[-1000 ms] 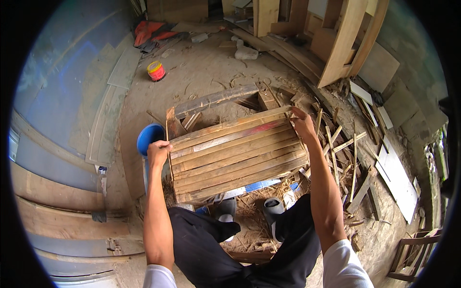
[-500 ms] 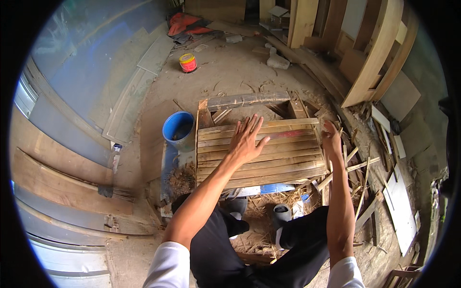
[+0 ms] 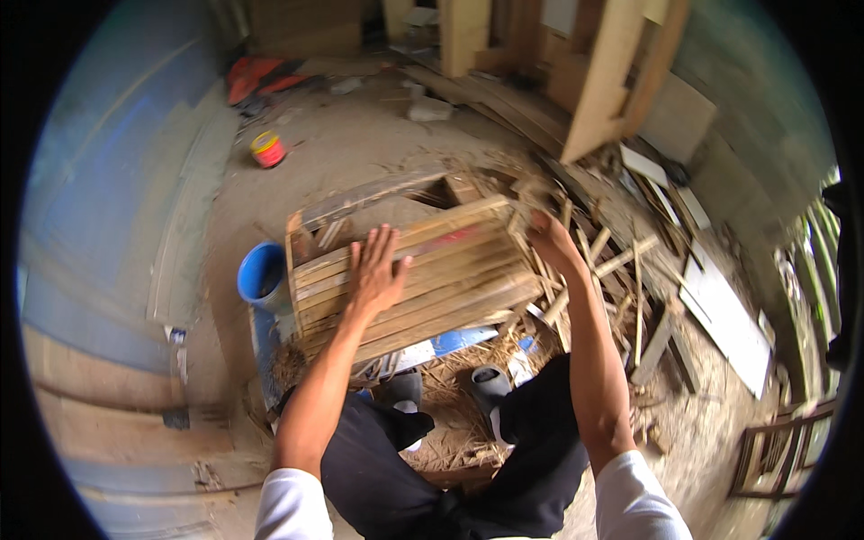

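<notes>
A row of narrow wooden slats (image 3: 423,283) lies side by side across a low wooden frame (image 3: 373,191) in front of my knees. One upper slat carries a reddish stain. My left hand (image 3: 376,274) is laid palm down over the slats, left of their middle, fingers stretched out and thumb apart. By the upper right ends of the slats is my right hand (image 3: 551,241). Its fingers are smeared by motion, and whether they touch or grip a slat cannot be made out.
Beside the frame's left end stands a blue bucket (image 3: 263,273). Scrap sticks (image 3: 621,256) and a white board (image 3: 727,317) lie to the right. Straw litters the ground around my feet. Farther off are a red-and-yellow tub (image 3: 268,150) and leaning wooden panels (image 3: 621,81).
The whole view has swung to the right, so the scene sits farther left and tilted. My left hand stays on the slats; my right hand remains by their right ends.
</notes>
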Demonstrator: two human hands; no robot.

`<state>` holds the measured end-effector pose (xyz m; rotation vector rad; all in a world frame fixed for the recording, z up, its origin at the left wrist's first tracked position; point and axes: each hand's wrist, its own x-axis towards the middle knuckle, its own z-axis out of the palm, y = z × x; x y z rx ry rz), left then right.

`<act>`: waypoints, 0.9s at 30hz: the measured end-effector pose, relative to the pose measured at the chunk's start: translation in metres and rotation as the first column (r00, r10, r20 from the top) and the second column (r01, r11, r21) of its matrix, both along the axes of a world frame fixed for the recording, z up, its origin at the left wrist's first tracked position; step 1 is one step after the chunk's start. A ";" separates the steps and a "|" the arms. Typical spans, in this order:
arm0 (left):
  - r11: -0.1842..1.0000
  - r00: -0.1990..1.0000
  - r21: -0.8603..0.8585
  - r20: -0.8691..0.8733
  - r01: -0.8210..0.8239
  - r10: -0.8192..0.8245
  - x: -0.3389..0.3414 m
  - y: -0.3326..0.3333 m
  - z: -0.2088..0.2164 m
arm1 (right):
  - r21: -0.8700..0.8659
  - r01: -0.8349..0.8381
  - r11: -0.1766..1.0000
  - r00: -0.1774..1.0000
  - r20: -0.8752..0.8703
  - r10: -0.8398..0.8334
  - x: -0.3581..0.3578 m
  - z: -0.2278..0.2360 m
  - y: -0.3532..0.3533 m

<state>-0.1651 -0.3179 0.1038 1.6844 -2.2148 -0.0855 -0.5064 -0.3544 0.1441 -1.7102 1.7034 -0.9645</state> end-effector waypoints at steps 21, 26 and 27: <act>0.747 0.744 -0.029 0.119 0.664 -0.657 -0.189 0.052 0.043 | 0.806 0.365 0.466 0.555 0.214 -0.804 -0.069 -0.338 0.323; 0.777 0.774 0.051 0.064 0.628 -0.630 -0.181 0.041 0.035 | 0.137 0.845 0.516 0.534 -0.168 -0.829 -0.132 -0.361 0.344; 0.767 0.765 0.049 0.057 0.639 -0.641 -0.181 0.041 0.033 | 0.140 0.820 0.554 0.572 -0.222 -0.790 -0.148 -0.361 0.346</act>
